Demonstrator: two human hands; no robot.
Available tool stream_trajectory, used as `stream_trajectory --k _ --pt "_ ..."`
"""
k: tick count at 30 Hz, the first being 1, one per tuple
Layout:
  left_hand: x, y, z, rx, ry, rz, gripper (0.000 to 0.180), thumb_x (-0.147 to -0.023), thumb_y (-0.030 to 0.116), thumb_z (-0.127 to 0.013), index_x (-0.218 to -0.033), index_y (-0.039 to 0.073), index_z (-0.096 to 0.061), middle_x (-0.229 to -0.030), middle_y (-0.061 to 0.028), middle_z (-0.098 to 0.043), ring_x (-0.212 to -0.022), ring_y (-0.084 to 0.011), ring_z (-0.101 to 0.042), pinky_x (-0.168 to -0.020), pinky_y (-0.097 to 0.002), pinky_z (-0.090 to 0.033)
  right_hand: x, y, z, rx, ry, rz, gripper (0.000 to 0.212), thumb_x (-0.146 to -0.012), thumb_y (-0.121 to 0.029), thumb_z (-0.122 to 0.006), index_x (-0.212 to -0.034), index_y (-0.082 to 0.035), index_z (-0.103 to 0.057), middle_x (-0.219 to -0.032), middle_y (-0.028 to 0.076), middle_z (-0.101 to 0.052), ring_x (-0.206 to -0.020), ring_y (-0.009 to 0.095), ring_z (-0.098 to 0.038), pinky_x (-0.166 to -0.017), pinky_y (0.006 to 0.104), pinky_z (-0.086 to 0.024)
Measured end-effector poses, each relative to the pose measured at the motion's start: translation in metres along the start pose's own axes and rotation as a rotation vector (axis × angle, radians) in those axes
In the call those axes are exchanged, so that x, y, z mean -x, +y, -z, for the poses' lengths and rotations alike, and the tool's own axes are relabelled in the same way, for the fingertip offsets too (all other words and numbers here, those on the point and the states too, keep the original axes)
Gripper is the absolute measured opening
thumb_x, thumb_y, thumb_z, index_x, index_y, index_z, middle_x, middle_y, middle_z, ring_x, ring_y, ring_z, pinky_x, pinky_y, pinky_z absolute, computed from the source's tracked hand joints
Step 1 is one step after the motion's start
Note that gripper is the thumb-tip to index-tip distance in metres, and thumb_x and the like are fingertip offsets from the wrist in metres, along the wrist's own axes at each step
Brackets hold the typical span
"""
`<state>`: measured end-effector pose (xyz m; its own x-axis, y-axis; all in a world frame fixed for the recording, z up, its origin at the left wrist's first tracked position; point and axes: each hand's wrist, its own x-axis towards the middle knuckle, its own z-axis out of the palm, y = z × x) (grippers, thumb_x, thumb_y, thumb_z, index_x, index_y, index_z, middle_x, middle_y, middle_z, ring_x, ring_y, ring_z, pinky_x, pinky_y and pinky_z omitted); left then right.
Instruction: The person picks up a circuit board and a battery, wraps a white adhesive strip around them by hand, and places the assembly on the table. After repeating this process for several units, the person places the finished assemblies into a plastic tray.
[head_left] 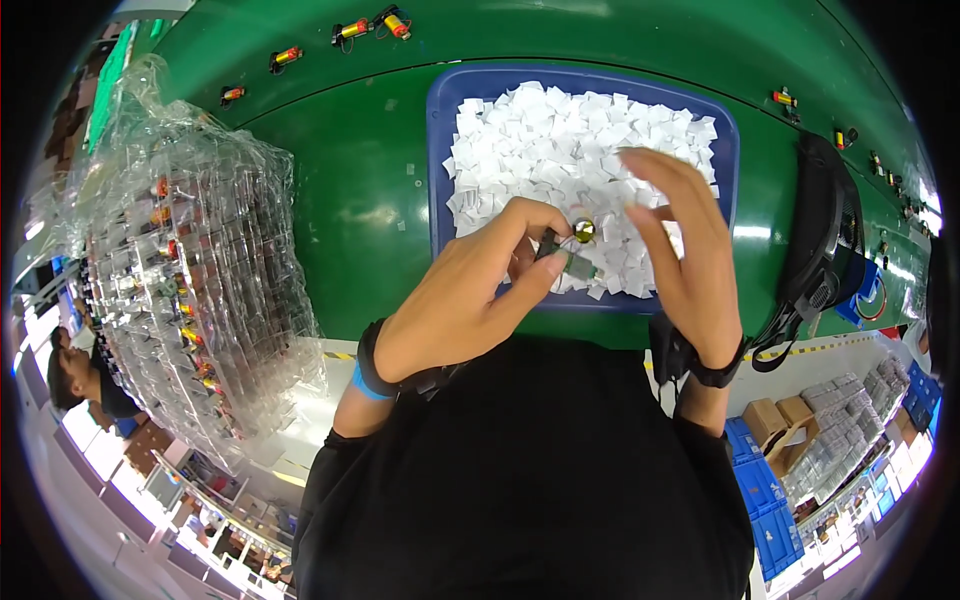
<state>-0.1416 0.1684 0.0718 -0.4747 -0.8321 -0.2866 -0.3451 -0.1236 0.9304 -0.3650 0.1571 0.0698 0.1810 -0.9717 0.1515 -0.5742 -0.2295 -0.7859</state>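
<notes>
Between the thumb and fingers of my left hand (475,275) is a small dark circuit board assembly (572,262). A shiny gold-coloured round end (584,231) shows at its upper side, with thin wires nearby. My right hand (690,250) hovers just to the right, its fingers apart and the thumb spread, holding nothing; its fingertips are slightly blurred. Beneath both hands lies a blue tray (433,170) heaped with small white paper squares (540,130).
A stack of clear plastic trays (210,270) in wrapping, with red and yellow parts inside, stands at the left. Several similar wired parts (350,32) lie along the green bench (360,140). A black bag (825,220) sits at the right. Blue crates (760,490) stand behind.
</notes>
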Motion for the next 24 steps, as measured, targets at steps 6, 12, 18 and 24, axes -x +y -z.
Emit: stream_trajectory --k 6,12,18,24 --pt "0.0 -0.009 -0.009 0.138 0.022 -0.036 0.021 -0.097 0.007 -0.059 -0.116 0.005 -0.05 -0.082 -0.0088 -0.059 -0.069 -0.018 -0.057 -0.064 -0.032 -0.044 0.009 -0.008 0.001 -0.353 -0.256 -0.045 0.024 -0.09 -0.001 -0.066 -0.114 -0.002 -0.064 -0.11 0.011 -0.066 -0.089 0.024 -0.068 -0.072 0.0316 -0.055" --pt "0.0 0.003 -0.003 0.021 -0.013 0.097 0.017 -0.097 0.002 -0.056 -0.113 0.003 -0.052 -0.088 -0.0056 -0.06 -0.072 -0.0097 -0.053 -0.065 -0.0277 -0.045 0.01 -0.014 0.007 -0.264 -0.36 -0.067 0.027 -0.087 -0.002 -0.071 -0.114 0.001 -0.066 -0.101 0.013 -0.066 -0.081 0.024 -0.066 -0.074 0.0327 -0.054" --pt "0.003 0.01 0.008 0.001 -0.096 0.059 0.024 -0.089 0.008 -0.068 -0.11 0.005 -0.057 -0.083 -0.0105 -0.061 -0.064 -0.0224 -0.057 -0.059 -0.0324 -0.045 0.008 -0.02 0.011 -0.143 -0.254 0.002 0.024 -0.083 -0.002 -0.072 -0.106 -0.004 -0.066 -0.093 0.01 -0.065 -0.079 0.029 -0.065 -0.064 0.0351 -0.053" --pt "0.005 0.011 0.006 -0.179 -0.003 0.006 0.038 -0.079 0.011 -0.08 -0.113 0.006 -0.064 -0.081 -0.0059 -0.056 -0.06 -0.0156 -0.045 -0.058 -0.0294 -0.041 0.006 -0.023 0.017 0.022 -0.342 0.175 0.03 -0.075 -0.001 -0.077 -0.103 -0.002 -0.068 -0.096 0.011 -0.063 -0.086 0.028 -0.059 -0.071 0.036 -0.05"
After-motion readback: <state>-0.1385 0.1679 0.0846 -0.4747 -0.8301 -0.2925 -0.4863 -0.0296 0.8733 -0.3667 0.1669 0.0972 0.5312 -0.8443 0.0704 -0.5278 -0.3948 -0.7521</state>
